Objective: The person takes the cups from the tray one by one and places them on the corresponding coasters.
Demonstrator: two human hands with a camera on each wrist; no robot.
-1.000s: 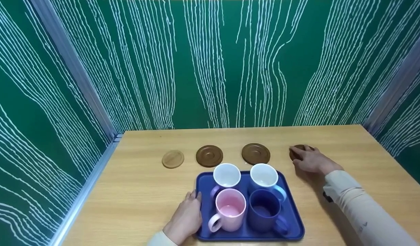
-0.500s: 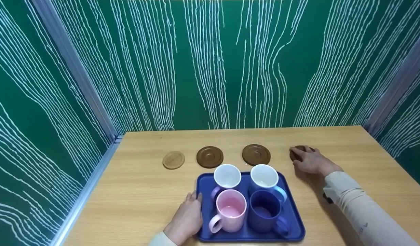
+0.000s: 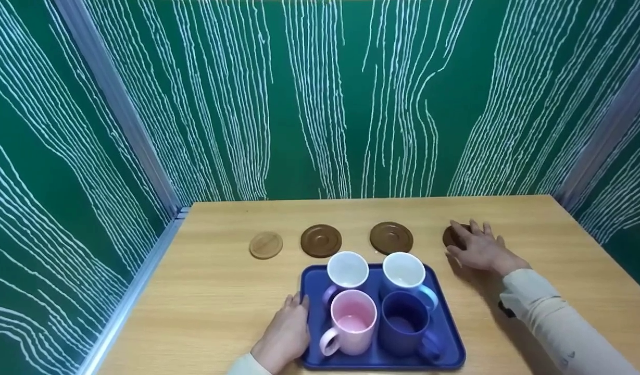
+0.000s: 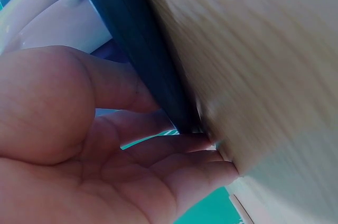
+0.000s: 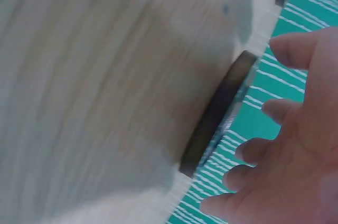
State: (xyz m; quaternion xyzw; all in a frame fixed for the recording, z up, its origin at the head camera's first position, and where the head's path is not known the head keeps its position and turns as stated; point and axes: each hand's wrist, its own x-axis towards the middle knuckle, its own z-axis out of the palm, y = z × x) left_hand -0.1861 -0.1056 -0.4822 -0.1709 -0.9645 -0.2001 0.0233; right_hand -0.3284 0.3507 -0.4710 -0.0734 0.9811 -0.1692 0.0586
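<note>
In the head view, a blue tray (image 3: 444, 333) carries a pink mug (image 3: 352, 325), a dark blue mug (image 3: 403, 323) and two mugs with white insides, a purple-handled mug (image 3: 347, 268) and a light-blue-handled mug (image 3: 403, 270). My left hand (image 3: 284, 330) grips the tray's left edge; in the left wrist view the thumb (image 4: 113, 84) lies against the rim and the other fingers reach to the tabletop. My right hand (image 3: 478, 250) hovers spread over the rightmost dark brown coaster (image 3: 449, 238), partly hidden below it. The right wrist view shows its fingers apart from the coaster (image 5: 219, 115).
Left of that coaster, two dark brown coasters, one coaster (image 3: 391, 238) right of the other coaster (image 3: 321, 240), and a smaller light wooden coaster (image 3: 266, 245) lie in a row behind the tray. Green, white-lined panels (image 3: 392, 104) enclose the wooden table (image 3: 205, 291).
My right hand has let go of the rightmost coaster and lifted slightly, its fingers spreading. The left hand, tray and mugs keep their places.
</note>
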